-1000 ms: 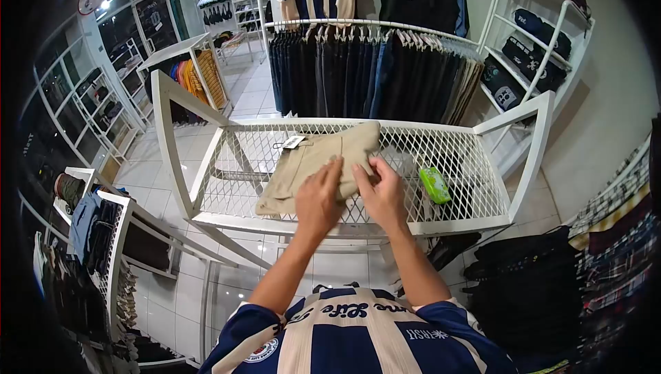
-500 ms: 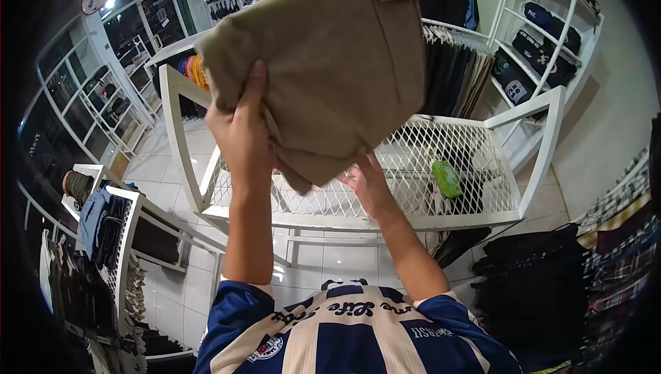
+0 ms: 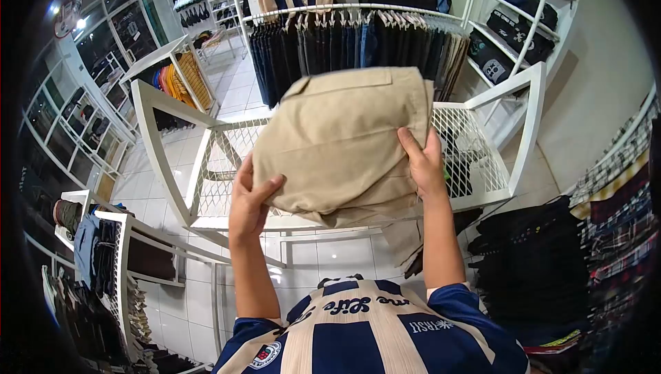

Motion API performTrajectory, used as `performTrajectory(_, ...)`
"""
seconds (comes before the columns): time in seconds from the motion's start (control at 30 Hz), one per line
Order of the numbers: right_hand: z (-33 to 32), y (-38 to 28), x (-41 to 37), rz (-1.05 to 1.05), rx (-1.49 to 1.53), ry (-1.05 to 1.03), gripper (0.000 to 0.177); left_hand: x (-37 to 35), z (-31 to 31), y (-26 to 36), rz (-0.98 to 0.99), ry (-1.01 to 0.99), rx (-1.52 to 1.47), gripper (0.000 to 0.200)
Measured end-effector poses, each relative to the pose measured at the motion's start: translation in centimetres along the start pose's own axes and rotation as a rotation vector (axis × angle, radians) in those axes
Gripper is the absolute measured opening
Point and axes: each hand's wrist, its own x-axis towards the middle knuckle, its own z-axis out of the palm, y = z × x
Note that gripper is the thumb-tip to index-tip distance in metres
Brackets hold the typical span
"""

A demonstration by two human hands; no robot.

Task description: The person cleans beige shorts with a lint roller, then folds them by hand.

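The left hand (image 3: 251,198) and right hand (image 3: 423,164) are both closed on a folded pair of beige trousers (image 3: 341,143). They hold it up between them at chest height, clear of the white mesh surface (image 3: 219,167) that lies beyond and below them.

The left hand pinches the lower left corner, thumb on the near face and fingers tucked behind. The right hand clamps the right edge, fingers curled over the front. A grip on each side looks meant to keep the stacked layers flat and square, so the fold does not slide apart in the air. Even so, a loose end of cloth hangs down below the right hand, between the forearms, so the bundle is not fully gathered.

The flat face is turned towards the person, probably so the fold can be checked. Past the hands, beyond the surface, dark garments hang close together on a rail (image 3: 344,44). To the right of the right hand, shelves (image 3: 513,26) carry folded dark items.
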Motion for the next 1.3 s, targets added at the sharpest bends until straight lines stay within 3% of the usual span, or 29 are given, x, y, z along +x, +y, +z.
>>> performTrajectory(0.13,-2.4,5.0,0.2,0.085,-0.201,-0.065,0.039,-0.2,-1.3,-5.5,-0.019,0.046,0.048,0.067)
performTrajectory(0.17,-3.5,5.8,-0.4,0.094,-0.205,-0.067,0.039,-0.5,-2.1,-6.7,-0.052,0.062,0.192,0.065)
performTrajectory(0.23,-4.3,5.5,-1.6,0.323,-0.711,-0.113,0.045,-2.0,-2.3,-7.1,-0.155,0.197,0.819,0.068)
performTrajectory(0.27,-4.4,3.9,-2.5,0.433,-0.944,-0.069,0.052,-3.1,-2.6,-7.9,0.062,0.291,1.191,0.065)
performTrajectory(0.3,-5.1,4.4,-2.9,0.436,-0.952,-0.074,0.052,-3.1,-2.8,-8.0,0.055,0.293,1.185,0.065)
performTrajectory(0.37,-7.6,5.9,-3.3,0.058,-1.339,0.194,0.055,-3.3,-3.6,-8.0,0.286,0.335,1.273,0.056)
performTrajectory(0.4,-9.0,6.5,-3.4,-0.117,-1.436,0.142,0.055,-3.0,-3.5,-7.5,0.299,0.273,1.249,0.047)
performTrajectory(0.43,-9.8,7.0,-3.4,-0.070,-1.478,0.081,0.057,-2.7,-3.7,-7.6,0.288,0.276,1.248,0.047)
performTrajectory(0.5,-10.8,8.7,-3.3,-0.028,-1.502,-0.018,0.058,-1.8,-4.2,-8.0,0.461,0.062,1.242,0.044)
performTrajectory(0.6,-10.8,9.3,-2.9,0.098,-1.475,-0.017,0.062,-1.4,-3.6,-8.8,0.362,-0.064,1.275,0.042)
performTrajectory(0.7,-5.2,4.6,-3.9,-0.020,-1.327,0.043,0.062,-1.6,-3.6,-10.3,0.251,-0.175,1.320,0.053)
performTrajectory(0.77,1.8,2.9,-6.5,-0.138,-0.957,-0.350,0.060,-2.1,-3.0,-10.3,0.297,-0.190,1.470,0.065)
performTrajectory(0.83,4.7,4.9,-8.8,-0.108,-0.891,-0.617,0.054,-2.2,-3.0,-10.6,0.267,-0.221,1.505,0.074)
performTrajectory(0.93,1.9,6.3,-5.2,-0.050,-1.073,-0.492,0.054,-2.0,-3.2,-10.5,0.255,-0.207,1.511,0.080)
performTrajectory(0.97,-1.0,8.2,-2.9,-0.185,-1.298,-0.368,0.057,-2.0,-3.3,-10.5,0.251,-0.196,1.507,0.080)
performTrajectory(1.03,-4.1,8.6,0.6,-0.054,-1.569,-0.132,0.057,-2.0,-3.2,-10.5,0.269,-0.208,1.510,0.079)
performTrajectory(1.1,-4.2,8.3,2.1,-0.057,-1.443,-0.062,0.057,-2.4,-3.3,-10.5,0.261,-0.211,1.507,0.080)
performTrajectory(1.17,1.6,5.8,1.0,-0.089,-1.136,-0.165,0.056,-1.7,-3.2,-10.5,0.260,-0.187,1.502,0.081)
performTrajectory(1.23,6.1,6.4,-1.3,-0.204,-0.995,-0.510,0.056,-1.9,-3.1,-10.3,0.251,-0.204,1.506,0.081)
performTrajectory(1.3,6.6,8.4,-1.2,-0.224,-1.070,-0.606,0.052,-1.9,-3.1,-10.5,0.276,-0.209,1.516,0.081)
